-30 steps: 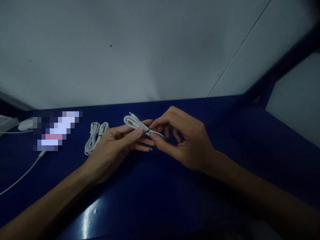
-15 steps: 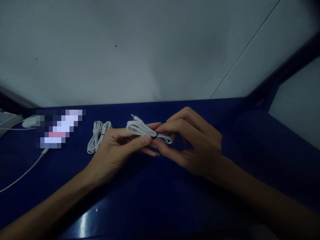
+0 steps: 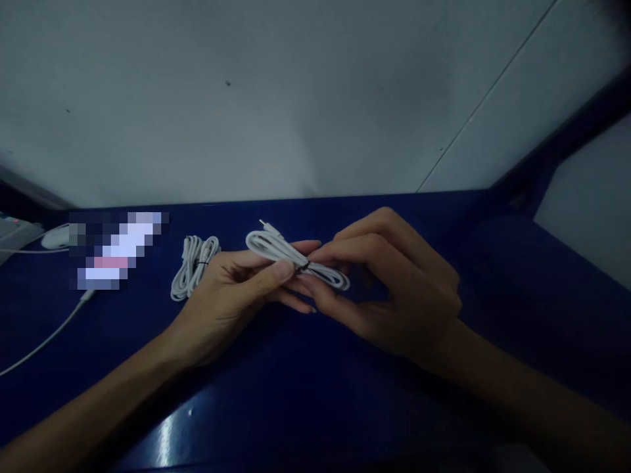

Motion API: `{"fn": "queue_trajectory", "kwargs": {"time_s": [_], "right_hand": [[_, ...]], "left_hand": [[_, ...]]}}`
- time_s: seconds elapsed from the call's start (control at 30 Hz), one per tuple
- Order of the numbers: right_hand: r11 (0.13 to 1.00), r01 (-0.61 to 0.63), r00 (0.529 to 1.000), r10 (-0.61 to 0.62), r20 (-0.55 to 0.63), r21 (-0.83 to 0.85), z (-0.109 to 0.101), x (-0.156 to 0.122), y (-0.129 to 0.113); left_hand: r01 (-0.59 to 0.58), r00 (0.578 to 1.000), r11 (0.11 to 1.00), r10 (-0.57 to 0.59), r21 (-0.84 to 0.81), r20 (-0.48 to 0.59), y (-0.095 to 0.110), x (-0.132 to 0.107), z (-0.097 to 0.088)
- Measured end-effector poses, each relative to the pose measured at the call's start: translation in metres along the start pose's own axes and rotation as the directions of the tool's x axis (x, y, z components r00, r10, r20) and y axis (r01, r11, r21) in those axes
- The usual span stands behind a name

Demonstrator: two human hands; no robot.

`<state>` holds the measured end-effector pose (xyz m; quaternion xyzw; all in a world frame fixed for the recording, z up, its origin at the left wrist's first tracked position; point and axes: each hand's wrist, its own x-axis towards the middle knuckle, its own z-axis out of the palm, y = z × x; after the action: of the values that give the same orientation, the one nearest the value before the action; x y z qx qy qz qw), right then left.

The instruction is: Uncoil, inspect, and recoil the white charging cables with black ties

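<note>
A coiled white cable (image 3: 266, 244) is held up over the blue table, bound at its middle by a dark tie (image 3: 303, 266). One of its metal-tipped plugs points up at the far side. My left hand (image 3: 236, 279) is closed on the coil, thumb on top and fingers beneath. With thumb and fingertips, my right hand (image 3: 394, 282) pinches at the dark tie; what exactly lies between those fingertips is partly hidden. A second bundle of white cable (image 3: 190, 269), tied in dark too, lies on the table behind my left wrist.
The blue table (image 3: 276, 394) meets a pale wall (image 3: 296, 98) at the back. Left of the cables is a blurred-out lit device (image 3: 121, 246) with a white cord (image 3: 54, 345) running from it. A white rounded object (image 3: 55, 237) sits at the far left.
My right hand has shifted slightly to the right. The coil's right-hand end has swung a little outward and down, showing its loops more. My left hand keeps its hold.
</note>
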<state>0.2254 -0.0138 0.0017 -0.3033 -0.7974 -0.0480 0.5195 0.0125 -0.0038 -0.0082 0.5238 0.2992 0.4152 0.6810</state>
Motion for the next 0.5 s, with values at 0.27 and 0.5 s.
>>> {"fn": "queue_trajectory", "kwargs": {"time_s": [0.27, 0.5], "right_hand": [[0.995, -0.091, 0.994, 0.088, -0.063, -0.047, 0.003, -0.001, -0.005], [0.996, -0.024, 0.996, 0.017, -0.088, -0.088, 0.004, 0.000, -0.001]], "left_hand": [[-0.080, 0.990, 0.985, 0.096, 0.152, -0.099, 0.001, -0.003, 0.000], [-0.106, 0.964, 0.946, 0.173, 0.307, -0.200, 0.012, -0.004, 0.012]]}}
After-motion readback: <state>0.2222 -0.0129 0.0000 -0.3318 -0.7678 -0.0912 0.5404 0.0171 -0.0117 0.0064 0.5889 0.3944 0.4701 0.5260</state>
